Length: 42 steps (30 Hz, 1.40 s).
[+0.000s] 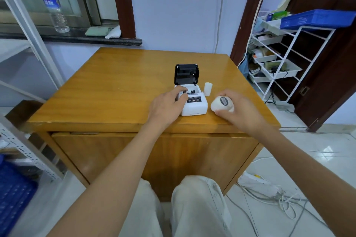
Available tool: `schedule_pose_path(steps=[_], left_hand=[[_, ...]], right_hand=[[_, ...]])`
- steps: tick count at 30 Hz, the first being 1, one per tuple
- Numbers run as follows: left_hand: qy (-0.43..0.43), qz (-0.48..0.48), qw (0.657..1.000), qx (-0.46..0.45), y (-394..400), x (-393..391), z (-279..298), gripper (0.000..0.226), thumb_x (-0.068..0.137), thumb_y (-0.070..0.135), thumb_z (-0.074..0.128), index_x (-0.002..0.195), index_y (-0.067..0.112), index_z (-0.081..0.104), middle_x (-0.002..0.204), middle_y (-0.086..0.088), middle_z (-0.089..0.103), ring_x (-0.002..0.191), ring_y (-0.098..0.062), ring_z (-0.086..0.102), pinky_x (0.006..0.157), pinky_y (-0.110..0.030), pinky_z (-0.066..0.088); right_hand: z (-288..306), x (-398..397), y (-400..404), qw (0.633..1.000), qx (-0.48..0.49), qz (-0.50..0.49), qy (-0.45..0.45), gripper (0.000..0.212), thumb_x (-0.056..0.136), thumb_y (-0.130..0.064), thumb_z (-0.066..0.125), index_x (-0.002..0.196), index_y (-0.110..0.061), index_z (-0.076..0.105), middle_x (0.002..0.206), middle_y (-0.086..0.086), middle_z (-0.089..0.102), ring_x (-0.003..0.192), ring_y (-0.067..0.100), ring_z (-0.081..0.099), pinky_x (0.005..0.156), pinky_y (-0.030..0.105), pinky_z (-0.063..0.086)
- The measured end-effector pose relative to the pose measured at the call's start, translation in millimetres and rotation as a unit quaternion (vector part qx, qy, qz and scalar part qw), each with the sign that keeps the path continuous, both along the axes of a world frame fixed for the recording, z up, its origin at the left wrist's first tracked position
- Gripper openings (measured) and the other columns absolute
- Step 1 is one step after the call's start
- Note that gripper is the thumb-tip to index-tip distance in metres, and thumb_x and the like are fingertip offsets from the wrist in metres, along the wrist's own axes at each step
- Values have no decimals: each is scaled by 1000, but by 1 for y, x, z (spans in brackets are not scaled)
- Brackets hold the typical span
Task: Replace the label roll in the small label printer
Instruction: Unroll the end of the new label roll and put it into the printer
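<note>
This looks like a small back office or storeroom, centred on a glossy wooden table (119, 90). To the table's right stands a white wire rack (285, 57) of parts trays topped by a blue crate (316, 18). To its left is slotted metal shelving (25, 148), with loose cables (269, 194) on the tiled floor beside it.

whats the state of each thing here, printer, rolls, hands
label printer: on the table, lid open and upright
label roll: held in the right hand
small white roll: standing upright beside the printer, untouched
left hand: resting on the printer, fingers at the open bay
water bottle: upright on the sill, capped
</note>
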<state>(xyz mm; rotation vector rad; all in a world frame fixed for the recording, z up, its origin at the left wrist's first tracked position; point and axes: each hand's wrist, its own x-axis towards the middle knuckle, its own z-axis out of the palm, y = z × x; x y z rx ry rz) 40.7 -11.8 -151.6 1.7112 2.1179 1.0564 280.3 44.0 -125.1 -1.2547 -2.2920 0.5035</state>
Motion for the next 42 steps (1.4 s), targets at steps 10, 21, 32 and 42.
schedule_pose_path(steps=[10,21,32,42], left_hand=[[-336,-92,934,81,-21,-24,14,36,102,46,60,112,18,79,94,9,75,57,6,50,59,-21,37],[-376,-70,920,85,-17,-25,11,10,91,20,76,84,27,74,60,19,58,55,-5,41,52,-19,34],[-419,-26,904,79,-20,-23,18,32,91,38,78,113,15,79,63,22,63,55,1,46,53,-12,36],[-470,-26,878,91,-25,-32,17,25,93,53,71,86,31,80,57,12,41,58,-9,35,58,-26,25]], right_hand=[[14,-50,-27,974,223,38,4,36,96,-28,70,130,-34,58,124,-9,53,67,16,61,47,27,47],[13,-125,-27,968,238,55,-48,64,86,-14,68,145,-27,47,133,1,52,76,33,69,57,45,58],[3,-74,-14,972,207,-43,107,11,99,-29,68,98,-28,78,94,-13,66,76,12,60,64,28,43],[1,-85,-35,964,253,46,72,10,98,-24,69,94,-23,78,114,-9,67,100,10,62,57,37,56]])
